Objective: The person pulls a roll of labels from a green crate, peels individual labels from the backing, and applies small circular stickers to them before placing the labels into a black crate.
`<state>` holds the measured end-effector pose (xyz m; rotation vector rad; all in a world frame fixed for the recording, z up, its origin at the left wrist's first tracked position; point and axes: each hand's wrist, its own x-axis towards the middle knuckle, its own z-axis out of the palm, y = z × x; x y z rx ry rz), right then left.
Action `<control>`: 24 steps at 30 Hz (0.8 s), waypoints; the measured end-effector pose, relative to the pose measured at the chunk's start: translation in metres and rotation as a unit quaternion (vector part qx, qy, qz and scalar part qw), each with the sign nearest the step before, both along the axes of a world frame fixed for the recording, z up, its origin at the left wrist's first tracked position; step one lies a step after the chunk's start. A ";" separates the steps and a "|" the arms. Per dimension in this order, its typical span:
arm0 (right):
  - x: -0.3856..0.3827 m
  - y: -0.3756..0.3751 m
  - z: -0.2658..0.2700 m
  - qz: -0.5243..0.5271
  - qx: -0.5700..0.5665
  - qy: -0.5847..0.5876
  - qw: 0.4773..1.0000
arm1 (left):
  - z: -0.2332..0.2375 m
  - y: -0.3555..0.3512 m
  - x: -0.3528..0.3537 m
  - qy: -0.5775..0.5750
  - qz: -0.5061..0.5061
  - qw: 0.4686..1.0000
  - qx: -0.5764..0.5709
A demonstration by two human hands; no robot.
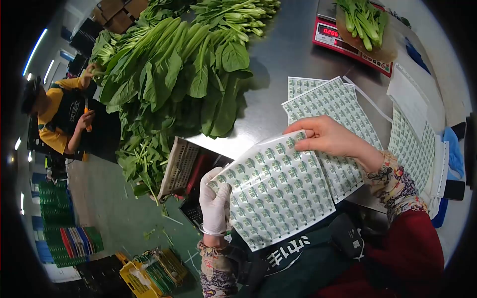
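Observation:
A white sheet of small green labels [278, 191] is stretched between my two hands, tilted in front of my apron. My left hand [214, 203], in a white glove, pinches the sheet's left edge between thumb and fingers. At the top right corner, my bare right hand [325, 136] grips it with thumb and fingers closed. More label sheets [335, 107] lie on the metal table beneath and beside my right hand. Part of them is hidden by my forearm and the held sheet.
Leafy green vegetables [174, 64] are heaped on the metal table [278, 49]. A red digital scale [323, 37] carries a bunch of greens [365, 22]. A plastic crate [179, 166] stands below the table edge. Across the aisle, a co-worker [64, 109] holds an orange-handled tool [88, 124].

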<state>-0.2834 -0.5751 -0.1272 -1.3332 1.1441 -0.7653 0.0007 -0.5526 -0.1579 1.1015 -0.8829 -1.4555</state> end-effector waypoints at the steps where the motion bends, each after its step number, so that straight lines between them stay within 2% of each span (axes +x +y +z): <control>1: -0.002 0.001 -0.004 -0.010 0.008 0.007 1.000 | -0.008 -0.001 0.005 -0.024 -0.006 1.000 -0.012; 6: -0.012 0.015 0.002 -0.064 -0.046 0.105 0.991 | -0.019 -0.003 0.005 -0.098 0.043 0.993 -0.046; 7: -0.016 0.019 -0.005 -0.071 -0.111 0.123 0.984 | -0.017 -0.002 -0.004 -0.081 0.065 0.994 -0.045; 10: -0.027 0.025 -0.024 -0.123 -0.212 0.214 0.945 | -0.029 -0.009 -0.014 -0.084 0.017 0.993 -0.075; 11: -0.033 0.025 -0.023 -0.115 -0.216 0.249 0.937 | -0.032 -0.011 -0.017 -0.103 0.010 0.993 -0.053; 14: -0.050 0.014 -0.027 -0.071 -0.197 0.312 0.927 | -0.038 -0.018 -0.031 -0.061 -0.015 0.998 -0.027; 15: -0.051 0.011 -0.019 -0.067 -0.175 0.322 0.928 | -0.045 -0.020 -0.028 -0.090 -0.032 0.995 -0.024; 18: -0.054 -0.015 -0.022 -0.045 -0.346 0.325 0.879 | -0.050 -0.024 -0.038 -0.068 -0.033 0.997 -0.024; 22: -0.045 -0.052 -0.021 0.168 -0.328 0.349 0.861 | -0.052 -0.029 -0.046 -0.081 -0.035 0.996 -0.007; 24: -0.043 -0.065 -0.029 0.231 -0.351 0.342 0.841 | -0.050 -0.031 -0.049 -0.082 -0.033 0.996 -0.004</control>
